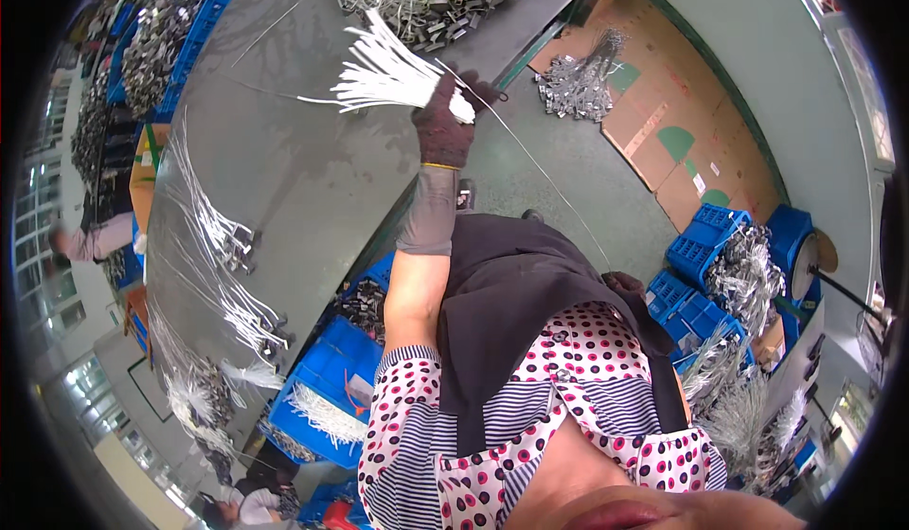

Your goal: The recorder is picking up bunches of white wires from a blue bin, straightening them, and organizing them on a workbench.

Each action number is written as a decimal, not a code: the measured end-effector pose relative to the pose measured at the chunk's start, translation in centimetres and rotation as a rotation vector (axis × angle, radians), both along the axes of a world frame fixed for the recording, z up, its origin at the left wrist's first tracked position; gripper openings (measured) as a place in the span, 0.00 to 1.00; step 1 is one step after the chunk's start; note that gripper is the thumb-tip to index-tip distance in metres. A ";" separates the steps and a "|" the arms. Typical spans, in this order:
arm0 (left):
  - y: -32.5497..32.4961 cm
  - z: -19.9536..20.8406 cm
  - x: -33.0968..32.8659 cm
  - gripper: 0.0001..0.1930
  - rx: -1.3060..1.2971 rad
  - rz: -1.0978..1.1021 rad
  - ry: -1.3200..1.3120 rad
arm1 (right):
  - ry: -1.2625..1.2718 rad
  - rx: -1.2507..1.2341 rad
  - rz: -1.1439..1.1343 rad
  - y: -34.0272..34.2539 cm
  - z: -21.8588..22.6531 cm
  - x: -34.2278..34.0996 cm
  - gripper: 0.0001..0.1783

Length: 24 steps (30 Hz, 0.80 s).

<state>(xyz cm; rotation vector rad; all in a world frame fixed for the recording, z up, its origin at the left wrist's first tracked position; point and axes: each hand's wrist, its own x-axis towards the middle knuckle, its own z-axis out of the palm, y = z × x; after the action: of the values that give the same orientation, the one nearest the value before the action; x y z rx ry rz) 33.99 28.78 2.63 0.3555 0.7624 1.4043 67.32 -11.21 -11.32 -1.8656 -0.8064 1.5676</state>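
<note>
White bundle in left hand, table, crates

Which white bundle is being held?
The fanned white bundle, gripped in the gloved left hand; the white wire bundles along the grey table's edge lie unheld.

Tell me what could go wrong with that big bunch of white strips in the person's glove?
The white strips fan out beyond the grip of the left hand, so a few might slip loose.

The bunch appears near the edge of the grey table, so dropped strips could land on the floor.

A thin wire runs from the left hand toward the right hand, so it might snag on the apron.
</note>
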 end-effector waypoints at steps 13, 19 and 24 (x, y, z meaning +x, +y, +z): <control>-0.8 -1.7 -6.7 0.16 -0.105 0.165 0.087 | -0.240 -0.121 0.032 9.6 8.7 -3.0 0.13; -2.1 -2.2 -6.1 0.11 -0.153 -0.020 0.114 | -0.065 -0.060 -0.063 19.6 8.8 -10.0 0.20; -1.0 -1.1 -5.4 0.11 -0.140 -0.225 0.259 | 0.055 0.087 0.101 32.3 11.0 -17.8 0.23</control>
<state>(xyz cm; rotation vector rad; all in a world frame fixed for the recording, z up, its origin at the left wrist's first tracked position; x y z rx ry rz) 28.55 27.77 1.50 0.5040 0.9942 1.0994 49.56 21.06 -0.34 -1.7368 -0.9413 1.6113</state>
